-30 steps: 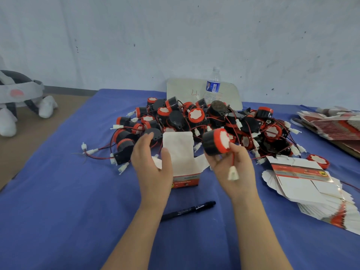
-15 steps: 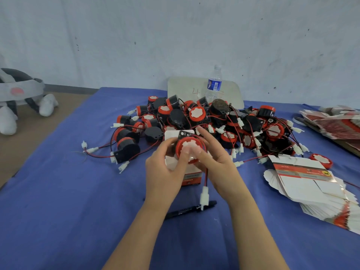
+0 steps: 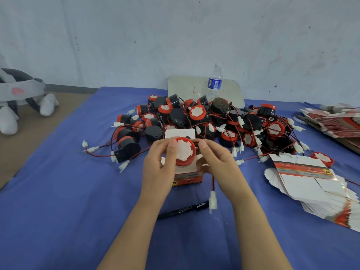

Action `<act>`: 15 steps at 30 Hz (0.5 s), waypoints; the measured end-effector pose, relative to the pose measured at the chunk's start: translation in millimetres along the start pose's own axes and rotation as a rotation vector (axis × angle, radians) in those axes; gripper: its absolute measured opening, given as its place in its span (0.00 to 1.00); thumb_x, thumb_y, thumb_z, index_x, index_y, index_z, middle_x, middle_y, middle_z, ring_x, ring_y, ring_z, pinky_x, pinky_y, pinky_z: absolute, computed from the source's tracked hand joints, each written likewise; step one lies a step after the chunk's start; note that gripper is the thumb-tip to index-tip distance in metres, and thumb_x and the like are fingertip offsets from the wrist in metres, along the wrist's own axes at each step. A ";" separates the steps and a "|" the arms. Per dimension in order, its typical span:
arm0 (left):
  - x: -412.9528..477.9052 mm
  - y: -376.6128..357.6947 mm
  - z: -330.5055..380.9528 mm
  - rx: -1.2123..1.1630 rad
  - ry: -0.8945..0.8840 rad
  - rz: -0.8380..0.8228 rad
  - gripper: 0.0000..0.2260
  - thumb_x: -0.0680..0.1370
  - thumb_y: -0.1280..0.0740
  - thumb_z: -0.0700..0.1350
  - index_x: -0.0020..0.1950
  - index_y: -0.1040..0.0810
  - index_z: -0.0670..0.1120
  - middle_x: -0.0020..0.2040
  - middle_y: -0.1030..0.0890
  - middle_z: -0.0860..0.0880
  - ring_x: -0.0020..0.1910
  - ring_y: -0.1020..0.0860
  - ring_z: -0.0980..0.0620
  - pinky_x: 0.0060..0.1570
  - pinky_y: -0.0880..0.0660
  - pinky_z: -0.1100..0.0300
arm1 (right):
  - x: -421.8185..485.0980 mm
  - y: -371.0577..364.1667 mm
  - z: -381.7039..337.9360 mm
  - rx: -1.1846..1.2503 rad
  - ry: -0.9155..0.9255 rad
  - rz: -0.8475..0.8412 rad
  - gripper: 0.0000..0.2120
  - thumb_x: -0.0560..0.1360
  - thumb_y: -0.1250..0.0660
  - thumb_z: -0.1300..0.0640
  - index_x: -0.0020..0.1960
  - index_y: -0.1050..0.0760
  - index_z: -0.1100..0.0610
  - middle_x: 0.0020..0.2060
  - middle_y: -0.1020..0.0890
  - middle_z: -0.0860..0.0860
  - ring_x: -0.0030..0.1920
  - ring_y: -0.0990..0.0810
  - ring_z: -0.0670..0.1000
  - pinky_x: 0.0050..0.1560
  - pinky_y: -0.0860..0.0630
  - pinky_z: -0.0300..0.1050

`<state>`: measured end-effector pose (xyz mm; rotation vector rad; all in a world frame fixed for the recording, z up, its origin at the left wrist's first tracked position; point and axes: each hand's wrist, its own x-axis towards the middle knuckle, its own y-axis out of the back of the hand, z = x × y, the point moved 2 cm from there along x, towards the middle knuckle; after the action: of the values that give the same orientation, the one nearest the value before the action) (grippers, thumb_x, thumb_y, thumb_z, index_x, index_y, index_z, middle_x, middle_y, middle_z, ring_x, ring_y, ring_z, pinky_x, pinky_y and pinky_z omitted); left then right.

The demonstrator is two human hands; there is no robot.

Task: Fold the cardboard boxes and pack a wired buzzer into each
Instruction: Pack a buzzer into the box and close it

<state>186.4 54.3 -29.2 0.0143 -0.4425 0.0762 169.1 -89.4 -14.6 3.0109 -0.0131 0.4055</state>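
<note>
A small folded cardboard box (image 3: 188, 177) stands open on the blue tablecloth, its white lid flap (image 3: 180, 133) raised behind. A red-faced black buzzer (image 3: 184, 152) sits at the box's mouth, white disc facing me. My left hand (image 3: 159, 166) grips the buzzer's left side and the box. My right hand (image 3: 218, 164) pinches the buzzer's right side. The buzzer's red-black wire hangs below my right hand and ends in a white connector (image 3: 212, 200). A heap of more wired buzzers (image 3: 214, 123) lies behind.
A fanned stack of flat box blanks (image 3: 311, 184) lies at the right, another stack (image 3: 335, 119) at the far right. A black marker (image 3: 182, 210) lies near my wrists. A water bottle (image 3: 214, 82) stands before a white board (image 3: 183, 86) at the wall. A plush toy (image 3: 17, 98) sits on the floor at the left.
My right hand carried the buzzer from the right over to the box and turned its white face toward me. My left hand shifted from the box's side onto the buzzer.
</note>
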 end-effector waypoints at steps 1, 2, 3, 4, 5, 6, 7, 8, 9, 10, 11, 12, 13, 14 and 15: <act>0.2 -0.1 -1.4 0.007 0.006 -0.021 0.14 0.76 0.43 0.58 0.52 0.21 0.55 0.50 0.19 0.56 0.51 0.22 0.61 0.48 0.26 0.68 | 1.1 0.8 0.8 -0.025 0.006 0.031 0.11 0.80 0.39 0.50 0.54 0.21 0.53 0.36 0.20 0.50 0.30 0.25 0.47 0.33 0.26 0.41; 0.3 -0.9 -3.4 0.012 0.014 -0.032 0.16 0.76 0.44 0.58 0.54 0.20 0.53 0.51 0.18 0.56 0.51 0.22 0.62 0.48 0.26 0.69 | 2.3 0.7 2.0 -0.044 0.005 0.060 0.10 0.80 0.39 0.51 0.50 0.20 0.53 0.33 0.21 0.51 0.29 0.26 0.48 0.31 0.27 0.40; -0.2 -1.6 -4.9 0.013 0.022 -0.029 0.18 0.76 0.44 0.59 0.56 0.20 0.52 0.52 0.18 0.57 0.53 0.22 0.63 0.48 0.26 0.70 | 3.4 0.3 3.2 -0.054 -0.002 0.086 0.09 0.80 0.38 0.52 0.47 0.20 0.53 0.31 0.21 0.52 0.28 0.25 0.48 0.30 0.27 0.40; -0.5 -2.5 -6.3 0.014 0.032 -0.008 0.19 0.76 0.44 0.59 0.58 0.21 0.53 0.54 0.19 0.59 0.54 0.23 0.65 0.49 0.27 0.72 | 4.7 -0.3 4.4 -0.062 -0.016 0.118 0.09 0.79 0.37 0.52 0.46 0.20 0.53 0.31 0.20 0.53 0.27 0.24 0.48 0.30 0.25 0.40; -1.1 -2.8 -7.9 0.010 0.047 0.029 0.19 0.77 0.44 0.60 0.60 0.23 0.53 0.56 0.21 0.61 0.56 0.25 0.67 0.51 0.29 0.73 | 6.6 -0.4 5.6 -0.076 -0.035 0.163 0.09 0.79 0.36 0.53 0.44 0.20 0.54 0.30 0.19 0.54 0.27 0.22 0.49 0.31 0.23 0.41; -0.7 -2.1 -9.8 -0.003 0.075 0.078 0.18 0.78 0.45 0.59 0.62 0.24 0.55 0.58 0.23 0.63 0.58 0.27 0.69 0.53 0.31 0.75 | 8.5 0.1 6.8 -0.101 -0.056 0.219 0.09 0.79 0.36 0.53 0.42 0.20 0.54 0.29 0.18 0.53 0.27 0.21 0.49 0.33 0.21 0.44; 0.1 -0.1 -12.2 -0.025 0.120 0.136 0.16 0.80 0.45 0.58 0.63 0.26 0.56 0.58 0.25 0.65 0.57 0.29 0.72 0.53 0.33 0.77 | 10.6 1.0 7.9 -0.129 -0.075 0.275 0.10 0.79 0.35 0.53 0.41 0.21 0.55 0.27 0.18 0.53 0.27 0.20 0.49 0.35 0.19 0.48; 1.4 2.4 -14.4 -0.055 0.183 0.188 0.14 0.81 0.44 0.56 0.65 0.29 0.57 0.58 0.28 0.67 0.56 0.30 0.74 0.51 0.35 0.78 | 12.7 2.1 8.6 -0.153 -0.092 0.320 0.11 0.79 0.36 0.54 0.40 0.22 0.55 0.26 0.18 0.52 0.28 0.18 0.50 0.38 0.18 0.50; 2.7 4.2 -17.1 -0.090 0.260 0.219 0.15 0.81 0.44 0.56 0.68 0.31 0.57 0.58 0.30 0.67 0.55 0.31 0.73 0.50 0.37 0.77 | 15.0 2.7 8.8 -0.171 -0.106 0.346 0.11 0.79 0.36 0.54 0.39 0.23 0.55 0.25 0.18 0.51 0.29 0.17 0.50 0.41 0.18 0.52; 3.8 4.8 -20.2 -0.120 0.340 0.223 0.18 0.81 0.43 0.55 0.70 0.33 0.56 0.59 0.32 0.65 0.55 0.33 0.70 0.51 0.37 0.73 | 16.9 2.3 8.3 -0.186 -0.120 0.356 0.11 0.79 0.36 0.55 0.39 0.23 0.56 0.26 0.18 0.50 0.29 0.17 0.51 0.42 0.17 0.54; 4.4 4.3 -23.3 -0.134 0.416 0.207 0.20 0.81 0.42 0.55 0.72 0.36 0.55 0.59 0.33 0.63 0.56 0.35 0.66 0.52 0.38 0.67 | 18.9 0.9 7.8 -0.207 -0.134 0.354 0.11 0.79 0.37 0.56 0.40 0.23 0.57 0.27 0.18 0.51 0.29 0.16 0.52 0.42 0.17 0.55; 4.4 2.0 -25.4 -0.129 0.481 0.176 0.21 0.81 0.42 0.56 0.73 0.37 0.54 0.60 0.34 0.60 0.57 0.36 0.62 0.53 0.38 0.62 | 20.3 -1.9 7.0 -0.244 -0.149 0.340 0.11 0.79 0.38 0.56 0.41 0.23 0.60 0.29 0.17 0.54 0.29 0.16 0.53 0.41 0.18 0.57; 3.8 -0.6 -27.7 -0.106 0.529 0.138 0.22 0.80 0.42 0.55 0.73 0.37 0.53 0.60 0.33 0.58 0.57 0.37 0.60 0.52 0.38 0.59 | 21.0 -6.1 6.2 -0.306 -0.165 0.315 0.12 0.79 0.38 0.57 0.44 0.23 0.63 0.32 0.17 0.57 0.30 0.16 0.54 0.41 0.18 0.59; 3.0 -3.5 -29.2 -0.076 0.560 0.105 0.21 0.81 0.42 0.53 0.72 0.36 0.50 0.61 0.30 0.54 0.54 0.37 0.60 0.50 0.36 0.55 | 20.8 -11.5 5.9 -0.389 -0.180 0.284 0.13 0.79 0.39 0.57 0.45 0.24 0.66 0.35 0.17 0.61 0.32 0.16 0.57 0.41 0.19 0.59; 2.4 -5.3 -29.9 -0.047 0.572 0.087 0.18 0.81 0.43 0.51 0.70 0.33 0.47 0.61 0.26 0.47 0.53 0.28 0.50 0.46 0.33 0.51 | 20.2 -16.7 6.6 -0.480 -0.189 0.259 0.14 0.79 0.39 0.57 0.44 0.25 0.68 0.35 0.18 0.63 0.33 0.17 0.59 0.40 0.19 0.58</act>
<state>201.8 50.1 -55.2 -0.0719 0.1268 0.1501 190.6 -73.3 -17.3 2.5606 -0.4503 0.1114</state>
